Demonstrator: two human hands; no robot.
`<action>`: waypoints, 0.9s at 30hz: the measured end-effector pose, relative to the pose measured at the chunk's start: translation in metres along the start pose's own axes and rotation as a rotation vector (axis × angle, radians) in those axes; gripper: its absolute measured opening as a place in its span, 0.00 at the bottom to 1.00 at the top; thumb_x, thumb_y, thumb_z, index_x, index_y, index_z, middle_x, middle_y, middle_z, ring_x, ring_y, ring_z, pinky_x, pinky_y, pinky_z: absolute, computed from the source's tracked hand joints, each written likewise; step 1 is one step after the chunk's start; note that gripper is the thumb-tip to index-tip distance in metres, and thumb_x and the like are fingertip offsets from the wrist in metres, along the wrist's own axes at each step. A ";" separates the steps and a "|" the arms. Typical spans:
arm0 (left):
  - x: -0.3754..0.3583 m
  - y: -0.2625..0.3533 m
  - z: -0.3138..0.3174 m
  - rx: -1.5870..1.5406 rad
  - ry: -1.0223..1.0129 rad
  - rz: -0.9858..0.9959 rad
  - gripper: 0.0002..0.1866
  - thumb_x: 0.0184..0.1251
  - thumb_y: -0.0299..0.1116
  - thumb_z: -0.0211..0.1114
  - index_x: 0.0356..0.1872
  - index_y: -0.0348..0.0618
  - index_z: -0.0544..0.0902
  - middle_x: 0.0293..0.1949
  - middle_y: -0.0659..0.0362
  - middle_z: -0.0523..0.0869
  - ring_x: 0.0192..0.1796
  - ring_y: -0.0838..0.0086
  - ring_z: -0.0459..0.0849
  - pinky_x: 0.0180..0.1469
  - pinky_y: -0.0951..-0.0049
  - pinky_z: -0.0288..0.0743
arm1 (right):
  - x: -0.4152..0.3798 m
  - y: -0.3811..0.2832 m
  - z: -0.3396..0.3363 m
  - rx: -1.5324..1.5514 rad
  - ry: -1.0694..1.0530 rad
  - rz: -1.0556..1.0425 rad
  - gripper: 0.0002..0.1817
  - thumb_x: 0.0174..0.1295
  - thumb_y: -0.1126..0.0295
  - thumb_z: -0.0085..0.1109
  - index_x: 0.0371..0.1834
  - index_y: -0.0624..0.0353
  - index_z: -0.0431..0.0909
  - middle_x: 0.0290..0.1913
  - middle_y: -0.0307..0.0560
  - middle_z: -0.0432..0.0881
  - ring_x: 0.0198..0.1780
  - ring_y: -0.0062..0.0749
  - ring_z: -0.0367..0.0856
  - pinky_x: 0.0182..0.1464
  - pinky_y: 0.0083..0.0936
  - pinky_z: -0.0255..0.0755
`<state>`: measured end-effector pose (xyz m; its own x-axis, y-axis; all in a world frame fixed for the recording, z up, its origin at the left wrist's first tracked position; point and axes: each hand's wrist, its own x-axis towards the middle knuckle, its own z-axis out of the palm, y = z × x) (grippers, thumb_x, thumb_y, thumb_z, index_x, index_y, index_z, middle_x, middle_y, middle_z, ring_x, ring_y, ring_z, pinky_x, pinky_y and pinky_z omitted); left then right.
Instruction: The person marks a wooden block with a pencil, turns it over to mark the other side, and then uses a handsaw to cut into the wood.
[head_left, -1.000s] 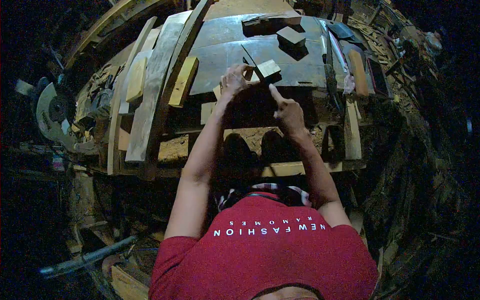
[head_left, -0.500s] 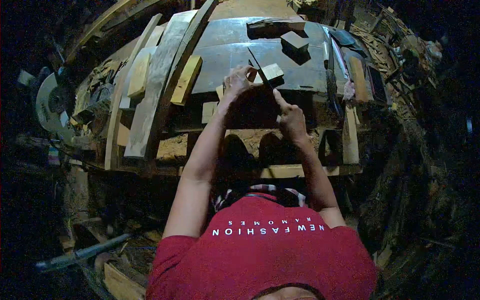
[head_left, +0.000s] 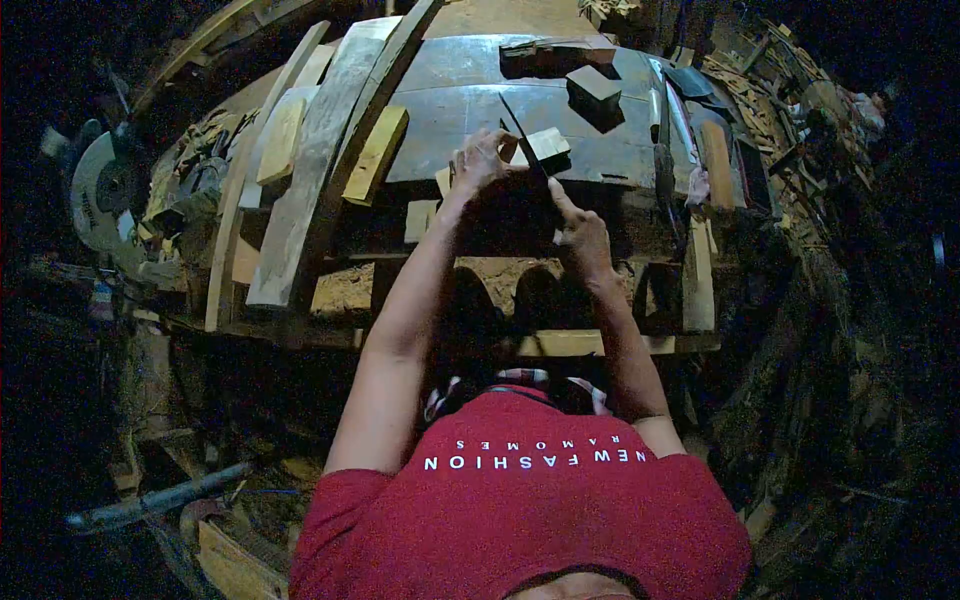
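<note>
In the middle of the bench, a small pale wood block [head_left: 548, 147] lies under a long, thin, dark-bladed tool [head_left: 527, 143]. My left hand [head_left: 483, 160] is closed around the block's left end, thumb and fingers curled at it. My right hand [head_left: 582, 235] wraps the tool's handle, with the forefinger stretched along it toward the blade. The blade slants up and away to the left, crossing the block right beside my left fingers. Its kind is hard to make out, as it shows nearly edge-on.
Long boards [head_left: 325, 160] lean across the bench's left side, beside a yellowish wood block [head_left: 377, 155]. Another block [head_left: 594, 90] and a dark wood piece [head_left: 557, 54] lie farther back. Tools and a wood strip [head_left: 717, 162] line the right. A large round disc [head_left: 100, 190] stands far left.
The view has shifted slightly. Both hands keep their holds on the block and the tool, with hardly any visible movement of the blade.
</note>
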<state>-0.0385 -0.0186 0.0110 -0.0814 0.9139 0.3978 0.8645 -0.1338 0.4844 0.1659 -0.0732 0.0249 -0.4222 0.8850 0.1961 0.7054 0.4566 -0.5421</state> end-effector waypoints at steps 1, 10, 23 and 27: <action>-0.001 0.002 -0.001 -0.018 -0.008 0.006 0.26 0.37 0.51 0.71 0.40 0.53 0.80 0.37 0.55 0.79 0.43 0.59 0.78 0.43 0.63 0.72 | 0.001 0.000 0.001 -0.002 -0.005 0.006 0.41 0.38 0.76 0.58 0.62 0.43 0.58 0.27 0.60 0.78 0.31 0.52 0.79 0.32 0.41 0.74; -0.001 0.014 -0.015 0.038 -0.130 -0.109 0.27 0.37 0.52 0.71 0.42 0.54 0.79 0.41 0.56 0.78 0.45 0.60 0.77 0.46 0.64 0.71 | 0.069 0.008 0.024 -0.020 0.165 -0.231 0.30 0.44 0.75 0.54 0.56 0.47 0.64 0.28 0.60 0.78 0.32 0.53 0.78 0.32 0.41 0.73; 0.001 0.008 -0.008 0.042 -0.043 -0.041 0.26 0.37 0.52 0.71 0.41 0.54 0.80 0.39 0.57 0.79 0.45 0.62 0.77 0.46 0.66 0.71 | 0.066 0.015 0.034 -0.112 0.210 -0.228 0.37 0.44 0.75 0.54 0.62 0.44 0.59 0.22 0.57 0.72 0.25 0.50 0.73 0.31 0.36 0.68; 0.002 0.001 -0.003 -0.013 -0.076 -0.062 0.26 0.36 0.52 0.71 0.40 0.56 0.80 0.39 0.58 0.79 0.45 0.62 0.77 0.45 0.63 0.71 | 0.058 0.012 0.023 0.002 0.105 -0.151 0.37 0.45 0.74 0.56 0.63 0.42 0.58 0.24 0.56 0.74 0.27 0.51 0.74 0.32 0.39 0.68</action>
<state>-0.0389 -0.0180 0.0145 -0.0963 0.9470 0.3065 0.8523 -0.0806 0.5168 0.1368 -0.0181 0.0110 -0.4615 0.8108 0.3600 0.6371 0.5853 -0.5016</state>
